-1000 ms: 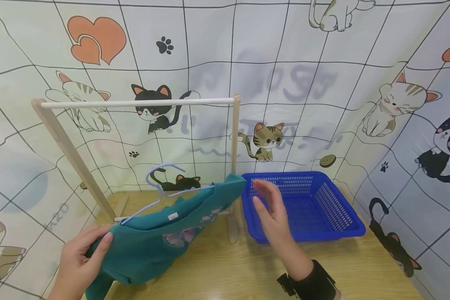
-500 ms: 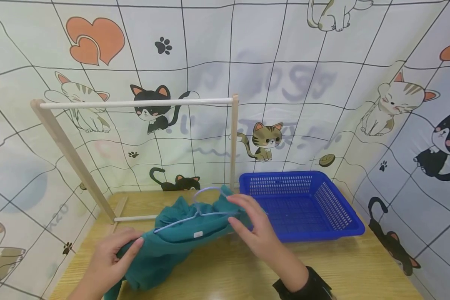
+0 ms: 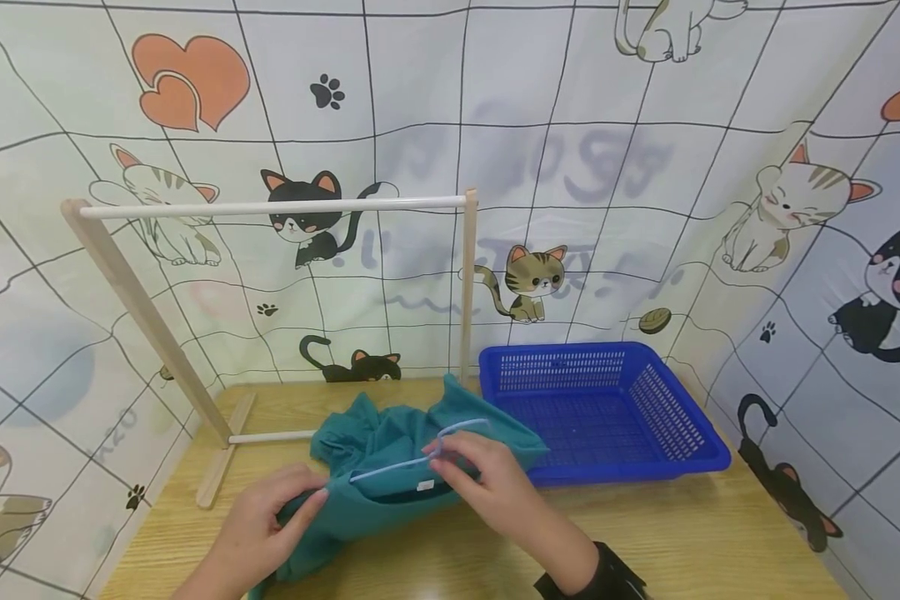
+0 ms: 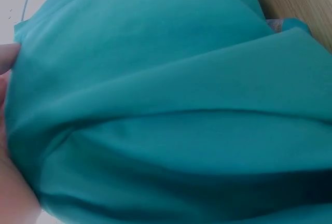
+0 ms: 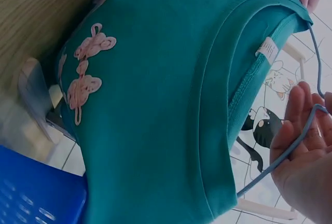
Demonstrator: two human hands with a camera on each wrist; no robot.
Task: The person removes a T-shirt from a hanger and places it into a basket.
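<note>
Low in the frame's centre, the left hand (image 3: 258,533) pinches the teal shirt (image 3: 390,475); the right hand (image 3: 487,483) has its fingers curled round the hanger (image 3: 420,458) above the bench (image 3: 720,533).

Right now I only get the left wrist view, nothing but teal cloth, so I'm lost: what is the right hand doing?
Observer: The right hand holds a light blue wire hanger that is inside the neck of the teal shirt.
Operator: Where does the shirt lie?
Observer: Bunched on the wooden table, in front of a wooden clothes rack; the left hand grips its left side.
Operator: Anything beside it?
Observer: A blue plastic basket stands just to the right; it looks bare inside.
Operator: Any print on the shirt?
Observer: Yes, a pink figure print, seen from the right wrist.
</note>
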